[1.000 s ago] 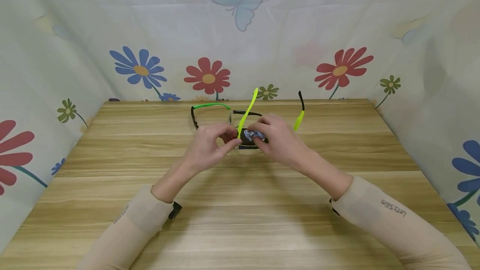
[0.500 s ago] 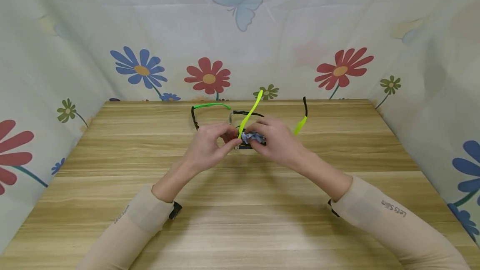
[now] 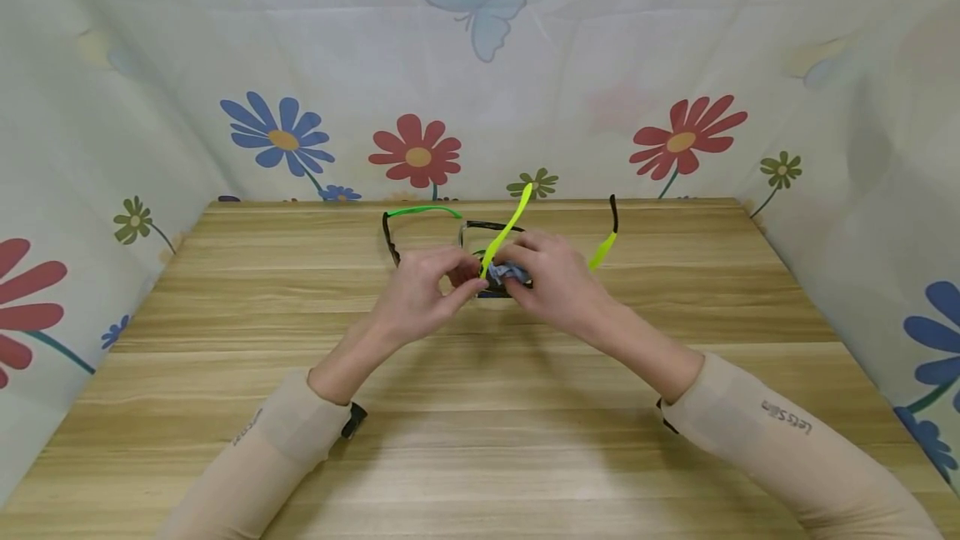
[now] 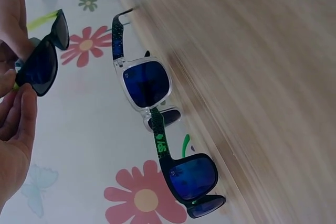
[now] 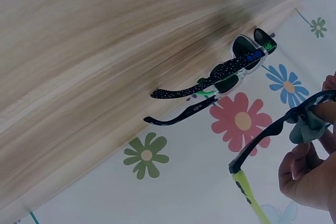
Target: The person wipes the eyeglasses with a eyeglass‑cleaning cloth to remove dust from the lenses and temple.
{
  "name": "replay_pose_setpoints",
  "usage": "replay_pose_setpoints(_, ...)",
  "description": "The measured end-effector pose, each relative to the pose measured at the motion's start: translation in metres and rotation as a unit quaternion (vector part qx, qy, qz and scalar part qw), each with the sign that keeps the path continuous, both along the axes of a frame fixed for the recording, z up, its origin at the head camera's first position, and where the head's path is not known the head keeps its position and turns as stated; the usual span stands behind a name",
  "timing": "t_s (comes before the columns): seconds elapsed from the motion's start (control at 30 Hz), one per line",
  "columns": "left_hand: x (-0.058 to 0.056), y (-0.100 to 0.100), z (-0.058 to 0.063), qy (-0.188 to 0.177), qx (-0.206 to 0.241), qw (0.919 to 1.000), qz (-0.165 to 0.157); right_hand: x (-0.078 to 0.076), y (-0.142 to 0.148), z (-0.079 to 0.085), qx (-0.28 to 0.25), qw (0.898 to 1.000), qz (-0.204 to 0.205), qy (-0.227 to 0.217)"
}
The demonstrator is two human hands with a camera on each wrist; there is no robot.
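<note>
My left hand (image 3: 420,292) pinches one end of a pair of dark sunglasses (image 4: 43,66) with yellow-green temples, near the hinge. They are held above the table, temples unfolded and pointing away from me. My right hand (image 3: 558,283) pinches a crumpled light-blue cloth (image 3: 510,272) and presses it on a lens from the temple side. In the right wrist view the cloth (image 5: 307,129) bunches behind the frame, with one black and yellow temple (image 5: 247,192) reaching out. Fingers and cloth hide part of the lenses in the head view.
Two more sunglasses stand on the wooden table (image 3: 480,440) behind my hands. One has a clear front (image 4: 147,84) and dark temples; the other is black (image 4: 192,178) with a green temple (image 3: 423,210). A flowered curtain (image 3: 337,40) surrounds the table's back and sides.
The held sunglasses have turned slightly, their temple tips shifting right and a little down. The cloth has slid left over the lens, then slightly back right. The other sunglasses stay put.
</note>
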State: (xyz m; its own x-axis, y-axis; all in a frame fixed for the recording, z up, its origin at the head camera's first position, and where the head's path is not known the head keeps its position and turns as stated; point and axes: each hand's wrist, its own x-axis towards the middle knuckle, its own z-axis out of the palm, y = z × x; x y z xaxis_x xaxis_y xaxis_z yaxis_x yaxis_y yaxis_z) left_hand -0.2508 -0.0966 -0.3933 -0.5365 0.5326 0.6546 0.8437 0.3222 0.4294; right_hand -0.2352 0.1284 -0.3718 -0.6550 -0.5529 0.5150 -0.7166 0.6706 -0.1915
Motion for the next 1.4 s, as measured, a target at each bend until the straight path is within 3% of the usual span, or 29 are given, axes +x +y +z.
replay_pose_setpoints(0.2, 0.000, 0.000, 0.001, -0.002, 0.000, 1.0000, 0.002, 0.000, 0.003, -0.001, 0.012, 1.000, -0.018, -0.013)
replay_pose_setpoints(0.7, 0.002, 0.002, 0.003, -0.001, -0.002, 1.0000, 0.001, -0.001, -0.002, -0.001, -0.005, 1.000, -0.003, 0.003)
replay_pose_setpoints(0.9, 0.001, 0.000, 0.002, -0.002, 0.001, 1.0000, 0.006, 0.000, 0.001, 0.000, 0.006, 0.999, -0.035, -0.018)
replay_pose_setpoints(1.17, -0.002, -0.005, 0.003, 0.000, 0.015, 0.9996, 0.023, 0.001, 0.009, 0.010, -0.037, 0.994, -0.082, -0.056)
replay_pose_setpoints(1.4, -0.004, -0.008, 0.004, -0.013, 0.029, 0.9991, 0.029, 0.000, 0.016, 0.011, -0.037, 0.991, -0.111, -0.069)
